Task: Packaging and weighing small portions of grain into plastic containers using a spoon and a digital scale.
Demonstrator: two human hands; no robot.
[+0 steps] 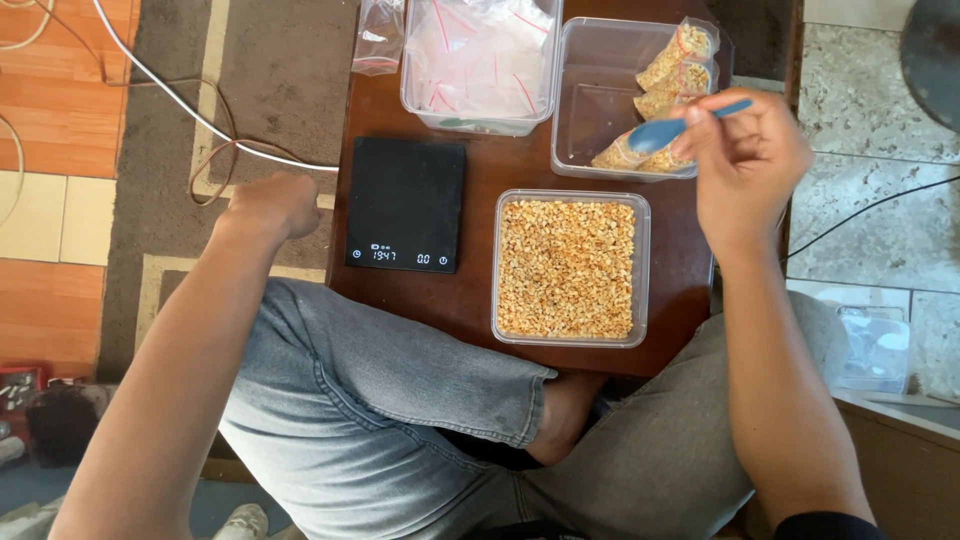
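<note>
I see the blue plastic spoon [672, 128] pinched in my right hand [745, 165], its bowl hanging over the clear tub [600, 100] that holds small filled bags [668, 70]. Just below it on the brown bench [480, 290] sits a clear tray of golden kernels [568, 268]. The black digital scale [405, 205] lies left of that tray. My left hand [272, 205] is curled into a loose fist at the bench's left edge, holding nothing I can make out. A tub of empty zip bags [480, 60] stands behind the scale.
</note>
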